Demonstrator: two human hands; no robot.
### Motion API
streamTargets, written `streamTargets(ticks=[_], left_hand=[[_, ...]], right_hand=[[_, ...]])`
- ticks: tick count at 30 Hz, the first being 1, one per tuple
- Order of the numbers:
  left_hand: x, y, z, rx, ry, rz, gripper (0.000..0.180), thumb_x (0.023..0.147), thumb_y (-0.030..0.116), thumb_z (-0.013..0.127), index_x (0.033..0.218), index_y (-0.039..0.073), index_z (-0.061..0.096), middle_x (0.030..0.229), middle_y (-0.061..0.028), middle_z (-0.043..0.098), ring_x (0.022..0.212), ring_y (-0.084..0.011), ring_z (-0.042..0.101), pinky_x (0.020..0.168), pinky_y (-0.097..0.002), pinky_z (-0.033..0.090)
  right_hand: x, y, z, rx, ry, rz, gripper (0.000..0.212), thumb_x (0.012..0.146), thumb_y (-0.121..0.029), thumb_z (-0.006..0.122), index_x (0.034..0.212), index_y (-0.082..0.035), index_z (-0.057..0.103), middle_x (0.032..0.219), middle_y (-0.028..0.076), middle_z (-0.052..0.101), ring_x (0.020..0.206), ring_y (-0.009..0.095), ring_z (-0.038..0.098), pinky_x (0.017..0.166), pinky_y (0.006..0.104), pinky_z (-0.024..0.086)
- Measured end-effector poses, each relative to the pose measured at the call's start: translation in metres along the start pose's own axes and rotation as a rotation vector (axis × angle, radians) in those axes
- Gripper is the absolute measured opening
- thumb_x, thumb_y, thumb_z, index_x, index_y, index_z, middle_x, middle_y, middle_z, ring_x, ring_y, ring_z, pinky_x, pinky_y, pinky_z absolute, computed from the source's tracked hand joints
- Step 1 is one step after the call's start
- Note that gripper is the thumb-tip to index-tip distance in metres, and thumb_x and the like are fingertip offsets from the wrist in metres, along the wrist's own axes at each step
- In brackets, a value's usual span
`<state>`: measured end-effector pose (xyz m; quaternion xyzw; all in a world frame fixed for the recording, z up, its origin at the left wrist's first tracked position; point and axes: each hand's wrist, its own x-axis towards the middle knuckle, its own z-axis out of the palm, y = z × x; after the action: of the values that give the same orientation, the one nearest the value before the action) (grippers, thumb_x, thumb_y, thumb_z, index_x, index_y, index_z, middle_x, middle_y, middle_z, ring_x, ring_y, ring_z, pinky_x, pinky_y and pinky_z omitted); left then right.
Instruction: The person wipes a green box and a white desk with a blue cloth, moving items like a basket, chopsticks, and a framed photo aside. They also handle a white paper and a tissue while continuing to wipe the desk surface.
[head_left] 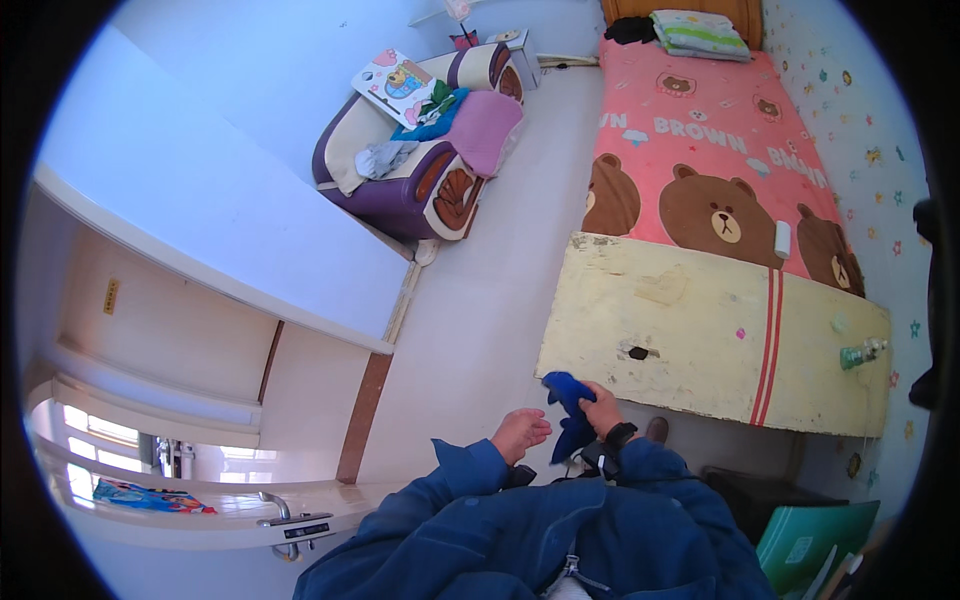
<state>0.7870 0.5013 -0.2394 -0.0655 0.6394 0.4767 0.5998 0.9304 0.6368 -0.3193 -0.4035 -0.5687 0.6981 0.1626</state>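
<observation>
My right hand [600, 409] is closed around a dark blue soft piece [570, 388], which looks like cloth with an uneven, pointed outline. One part of it sticks up above my fingers and another hangs below; its exact kind does not show. A little to the left, my left hand [522, 435] is held out with nothing in it, its fingers stretched toward the blue piece but apart from it. Both hands are in front of my body, near the front left corner of a worn cream table [690, 370].
A small green bottle [856, 355] stands at the table's right end. Beyond lies a bed with a pink bear blanket [690, 130]. A purple and cream sofa [400, 185] stands at the far left. An open door with a handle [285, 515] is at lower left; a green folder [815, 540] at lower right.
</observation>
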Motion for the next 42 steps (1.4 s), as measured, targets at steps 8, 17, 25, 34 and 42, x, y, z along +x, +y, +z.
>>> streamTargets(ticks=[8, 17, 25, 34, 42], left_hand=[[-0.010, 0.017, 0.024, 0.072, -0.103, 0.107, 0.026, 0.092, 0.015, 0.055, 0.114, 0.004, 0.052, 0.096, -0.0113, 0.061, 0.093, -0.0235, 0.062, 0.084, -0.0359, 0.051], [-0.036, 0.010, 0.118, 0.402, -0.235, 0.327, 0.043, 0.085, 0.012, 0.062, 0.125, 0.003, 0.051, 0.107, -0.0085, 0.059, 0.098, -0.0182, 0.057, 0.085, -0.0315, 0.047], [-0.076, -0.053, 0.226, 0.779, -0.666, 0.444, 0.063, 0.072, 0.000, 0.063, 0.133, 0.001, 0.049, 0.124, -0.0137, 0.055, 0.115, -0.0249, 0.052, 0.099, -0.0340, 0.042], [-0.078, -0.059, 0.275, 1.030, -1.096, 0.371, 0.062, 0.071, -0.005, 0.062, 0.132, 0.001, 0.051, 0.124, -0.0136, 0.058, 0.119, -0.0242, 0.052, 0.103, -0.0366, 0.040], [-0.048, -0.034, 0.286, 1.098, -1.168, 0.328, 0.050, 0.074, -0.001, 0.067, 0.122, 0.000, 0.055, 0.109, -0.0113, 0.063, 0.100, -0.0189, 0.060, 0.085, -0.0319, 0.051]], right_hand=[[-0.053, -0.049, -0.060, -0.145, 0.246, 0.071, 0.037, 0.083, -0.014, 0.065, 0.118, -0.002, 0.057, 0.107, 0.018, 0.065, 0.099, 0.029, 0.063, 0.087, 0.0357, 0.049], [-0.170, -0.055, -0.121, -0.128, 0.257, -0.118, 0.030, 0.081, -0.006, 0.064, 0.110, 0.000, 0.063, 0.096, 0.010, 0.067, 0.089, 0.018, 0.062, 0.081, 0.0308, 0.049], [-0.298, -0.055, -0.162, -0.057, 0.431, -0.139, 0.031, 0.081, -0.001, 0.061, 0.113, -0.001, 0.062, 0.100, 0.010, 0.065, 0.091, 0.019, 0.061, 0.084, 0.0307, 0.049], [-0.331, -0.063, -0.167, 0.032, 0.678, -0.186, 0.030, 0.083, 0.000, 0.058, 0.112, 0.001, 0.061, 0.100, 0.010, 0.065, 0.093, 0.018, 0.060, 0.086, 0.0303, 0.048], [-0.300, -0.080, -0.160, -0.049, 0.852, -0.199, 0.030, 0.084, -0.002, 0.058, 0.114, 0.001, 0.061, 0.102, 0.011, 0.065, 0.094, 0.020, 0.061, 0.087, 0.0326, 0.048]])
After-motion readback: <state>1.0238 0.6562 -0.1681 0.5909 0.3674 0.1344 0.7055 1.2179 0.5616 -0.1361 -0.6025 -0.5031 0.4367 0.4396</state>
